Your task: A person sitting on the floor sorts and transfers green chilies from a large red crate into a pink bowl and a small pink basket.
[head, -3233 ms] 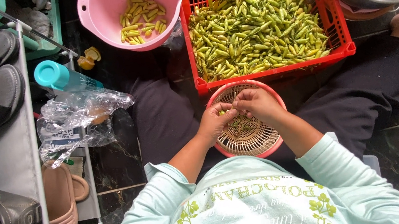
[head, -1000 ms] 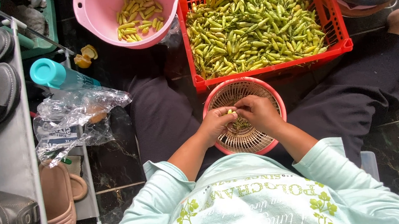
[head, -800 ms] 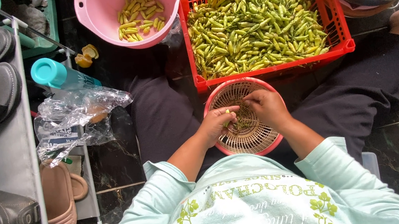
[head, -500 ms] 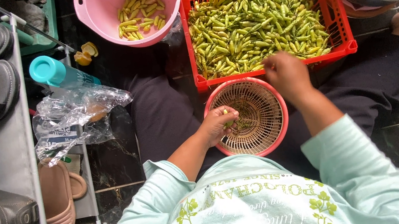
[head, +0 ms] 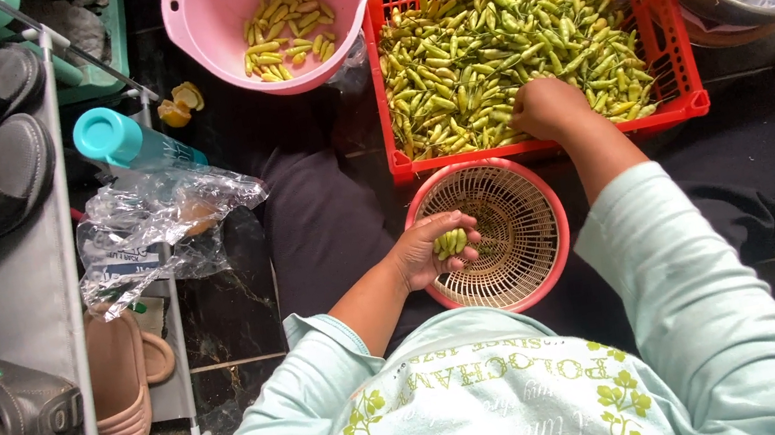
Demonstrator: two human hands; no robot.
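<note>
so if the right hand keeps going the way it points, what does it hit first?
The right hand points away from the body and already rests on the chillies in the red crate. More chillies come first, then probably the crate's far wall.

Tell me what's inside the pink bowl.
The pink bowl holds a small heap of yellowish chilies on its bottom. Whatever lies beneath that heap is covered.
</note>
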